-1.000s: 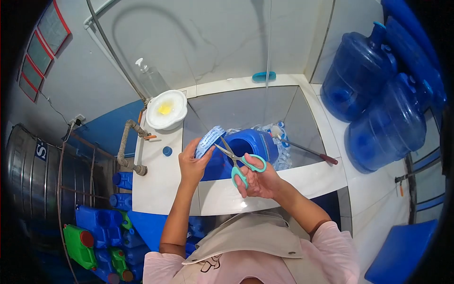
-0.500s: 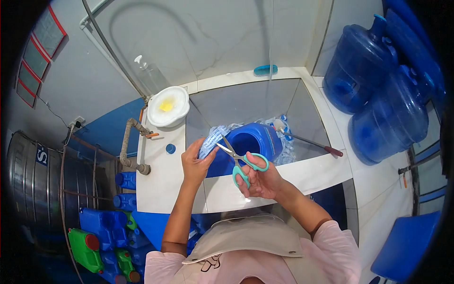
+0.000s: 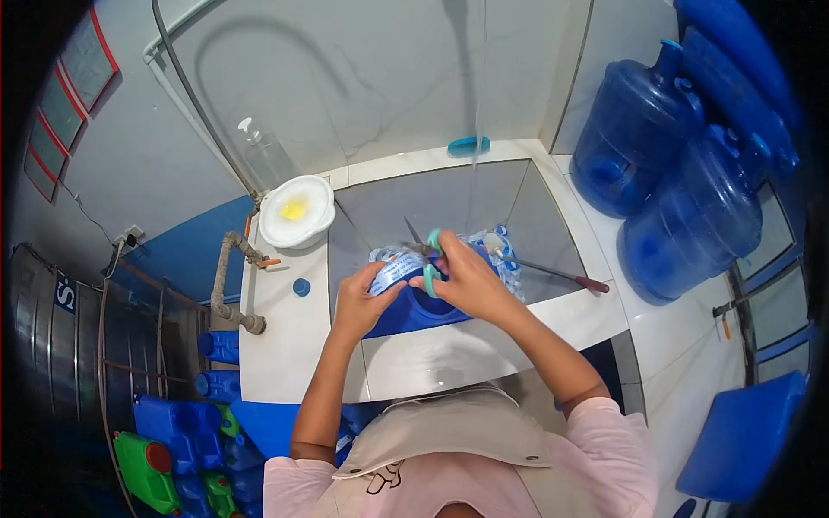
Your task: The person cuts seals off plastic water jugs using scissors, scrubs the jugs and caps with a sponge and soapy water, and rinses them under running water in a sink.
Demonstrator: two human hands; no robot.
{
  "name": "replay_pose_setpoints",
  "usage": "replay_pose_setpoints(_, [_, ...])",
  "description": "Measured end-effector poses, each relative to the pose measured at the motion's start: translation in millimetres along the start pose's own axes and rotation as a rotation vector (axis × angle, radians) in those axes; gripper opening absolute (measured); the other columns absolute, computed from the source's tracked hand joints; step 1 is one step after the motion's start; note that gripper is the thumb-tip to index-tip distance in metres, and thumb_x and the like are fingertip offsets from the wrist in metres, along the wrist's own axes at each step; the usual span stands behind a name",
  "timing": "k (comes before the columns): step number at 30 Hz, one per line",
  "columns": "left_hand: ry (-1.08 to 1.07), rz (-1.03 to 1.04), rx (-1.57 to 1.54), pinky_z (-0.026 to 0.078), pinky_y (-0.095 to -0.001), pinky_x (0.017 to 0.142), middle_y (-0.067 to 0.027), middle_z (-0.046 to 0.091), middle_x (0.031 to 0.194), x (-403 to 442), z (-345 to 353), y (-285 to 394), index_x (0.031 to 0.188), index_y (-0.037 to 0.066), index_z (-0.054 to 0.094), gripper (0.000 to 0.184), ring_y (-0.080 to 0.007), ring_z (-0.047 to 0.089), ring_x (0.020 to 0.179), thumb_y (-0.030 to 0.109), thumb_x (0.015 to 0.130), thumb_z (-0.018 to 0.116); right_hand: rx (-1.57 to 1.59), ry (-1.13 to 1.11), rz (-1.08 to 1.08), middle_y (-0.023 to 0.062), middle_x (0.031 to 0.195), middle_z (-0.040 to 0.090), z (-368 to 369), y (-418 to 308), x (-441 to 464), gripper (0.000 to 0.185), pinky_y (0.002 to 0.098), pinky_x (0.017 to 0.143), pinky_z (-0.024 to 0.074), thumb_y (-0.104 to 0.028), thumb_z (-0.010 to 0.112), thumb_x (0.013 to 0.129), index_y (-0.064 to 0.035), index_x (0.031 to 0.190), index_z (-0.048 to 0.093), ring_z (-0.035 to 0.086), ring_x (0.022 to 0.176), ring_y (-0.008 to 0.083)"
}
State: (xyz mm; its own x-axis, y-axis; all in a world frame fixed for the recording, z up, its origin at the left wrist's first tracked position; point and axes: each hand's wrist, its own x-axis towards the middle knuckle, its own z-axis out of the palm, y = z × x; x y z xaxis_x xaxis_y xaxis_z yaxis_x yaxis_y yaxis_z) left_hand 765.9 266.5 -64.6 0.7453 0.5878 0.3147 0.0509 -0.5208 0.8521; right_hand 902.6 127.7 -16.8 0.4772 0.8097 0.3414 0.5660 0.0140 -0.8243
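My left hand (image 3: 356, 304) is closed on a folded stack of white-and-blue printed plastic labels (image 3: 390, 274), held above the sink. In my right hand (image 3: 471, 281) is a pair of scissors (image 3: 430, 281) with mint-green handles. One blade points up and away, and the blades are at the right end of the stack; whether they are cutting into it I cannot tell. Below both hands a blue plastic container (image 3: 389, 323) with a wide round opening lies in the sink, partly hidden by my hands. More crumpled clear-and-blue plastic (image 3: 511, 281) lies around it.
On the left ledge stand a white basin (image 3: 326, 231) of suds, a blue cap (image 3: 301, 287) and a pump bottle (image 3: 266, 160). A red-handled rod (image 3: 553, 269) leans over the sink (image 3: 540, 207). A teal brush (image 3: 469, 147) sits behind; large blue water jugs (image 3: 626, 138) stand right.
My right hand has moved up and turned inward, bringing the scissors against the label stack. The stack is tilted flatter in my left hand. The whole view has shifted slightly.
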Motion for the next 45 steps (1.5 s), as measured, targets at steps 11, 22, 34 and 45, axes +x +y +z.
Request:
replay_pose_setpoints(11, [-0.086, -0.011, -0.046, 0.044, -0.0227, 0.059, -0.0037, 0.062, 0.077, 31, -17, 13, 0.098, -0.003, 0.063, 0.032, -0.0072, 0.054, 0.067, 0.011, 0.071, 0.073, -0.126, -0.168, -0.322, 0.0159, 0.085, 0.059, 3, 9, 55, 0.027, 0.0393, 0.069, 0.0468, -0.001, 0.061, 0.071, -0.0007, 0.094, 0.047, 0.059, 0.081, 0.0351])
replay_pose_setpoints(22, [0.212, -0.093, -0.412, 0.042, -0.0235, 0.07, -0.0022, 0.055, 0.084, 47, -29, -67, 0.091, 0.004, 0.053, 0.028, -0.0096, 0.051, 0.075, 0.008, 0.072, 0.074, -0.317, 0.084, -0.092, 0.0213, 0.088, 0.058, 23, 151, 189, 0.025, 0.0464, 0.07, 0.0465, -0.004, 0.062, 0.072, 0.0003, 0.093, 0.048, 0.057, 0.084, 0.041])
replay_pose_setpoints(34, [0.456, -0.188, -0.902, 0.044, -0.036, 0.092, -0.0128, 0.054, 0.115, 74, -75, -101, 0.12, -0.001, 0.043, 0.046, -0.0199, 0.054, 0.104, 0.001, 0.077, 0.061, -0.535, -0.608, 0.298, 0.022, 0.088, 0.062, 66, 243, 247, 0.021, 0.0442, 0.071, 0.0501, -0.02, 0.061, 0.078, -0.0004, 0.083, 0.059, 0.062, 0.082, 0.0367])
replay_pose_setpoints(45, [0.446, -0.619, -1.374, 0.039, -0.0411, 0.1, -0.0145, 0.053, 0.121, 66, -11, -138, 0.123, 0.0, 0.043, 0.048, -0.026, 0.051, 0.112, 0.006, 0.078, 0.057, -1.014, -0.419, -0.131, 0.0169, 0.084, 0.064, 124, 253, 350, 0.012, 0.0431, 0.068, 0.0512, -0.011, 0.055, 0.079, -0.0024, 0.077, 0.063, 0.063, 0.079, 0.0348])
